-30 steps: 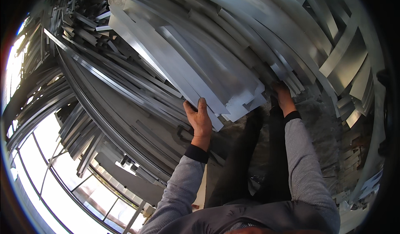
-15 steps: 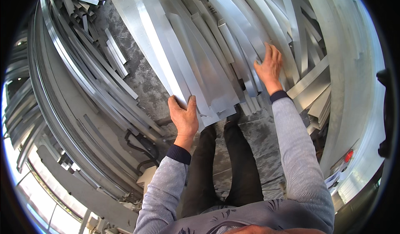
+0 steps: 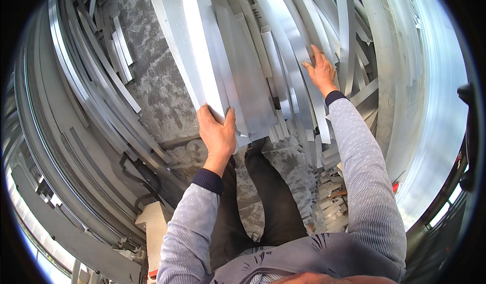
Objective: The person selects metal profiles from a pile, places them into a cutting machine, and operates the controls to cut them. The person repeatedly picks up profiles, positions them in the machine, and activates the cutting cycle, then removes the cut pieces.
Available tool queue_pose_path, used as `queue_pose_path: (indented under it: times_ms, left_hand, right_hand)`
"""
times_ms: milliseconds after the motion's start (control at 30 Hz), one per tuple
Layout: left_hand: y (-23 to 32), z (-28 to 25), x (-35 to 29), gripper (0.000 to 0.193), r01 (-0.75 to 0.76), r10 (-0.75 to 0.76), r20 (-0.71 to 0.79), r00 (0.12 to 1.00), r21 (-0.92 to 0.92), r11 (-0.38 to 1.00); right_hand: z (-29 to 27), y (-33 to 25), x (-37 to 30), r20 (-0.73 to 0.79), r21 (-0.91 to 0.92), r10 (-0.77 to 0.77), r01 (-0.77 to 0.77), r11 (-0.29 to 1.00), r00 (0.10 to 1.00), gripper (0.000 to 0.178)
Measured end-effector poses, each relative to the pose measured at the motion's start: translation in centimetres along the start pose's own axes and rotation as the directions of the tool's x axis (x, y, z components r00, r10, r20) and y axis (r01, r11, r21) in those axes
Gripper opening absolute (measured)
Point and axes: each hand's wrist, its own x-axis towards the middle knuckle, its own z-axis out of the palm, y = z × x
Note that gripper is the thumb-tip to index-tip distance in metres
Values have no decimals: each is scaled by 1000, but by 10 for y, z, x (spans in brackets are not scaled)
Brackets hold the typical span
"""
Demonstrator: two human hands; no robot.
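My left hand (image 3: 217,134) is closed round the near end of a long, bright metal profile (image 3: 205,56), thumb on one side and fingers on the other. The profile lies lengthwise over a pile of flat metal strips (image 3: 250,81). Further right, my right hand (image 3: 322,75) is open, thumb and forefinger apart, over a long curved-looking silvery strip (image 3: 298,51). Whether its fingertips touch that strip I cannot tell. Between the hands lies a square tube (image 3: 266,31) with its hollow end showing.
Long metal bars (image 3: 86,81) line the left side. Short offcuts (image 3: 121,51) lie on the stained concrete floor (image 3: 152,91). Cut pieces (image 3: 331,198) are heaped beside my right forearm. A large pale sheet-like surface (image 3: 435,91) curves along the right.
The view has swung, so the left-hand bars sit further left. My left hand keeps its grip on the profile. My right hand has shifted a little upward in the picture, fingers still apart.
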Motion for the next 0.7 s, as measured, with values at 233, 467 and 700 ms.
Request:
queue_pose_path:
  times_ms: [233,467,700]
  left_hand:
    - [-7,1,0,56,5,-5,-5,1000,-32,999]
    - [-10,2,2,55,-39,38,-29,999,-34,999]
    - [-10,1,1,56,14,-14,-8,1000,-48,999]
  right_hand:
    - [5,-60,15,93,-567,-697,613,550,711,45]
    - [19,-84,18,542,-529,-645,815,237,539,18]
    - [-26,-61,24,541,-507,-692,842,185,478,24]
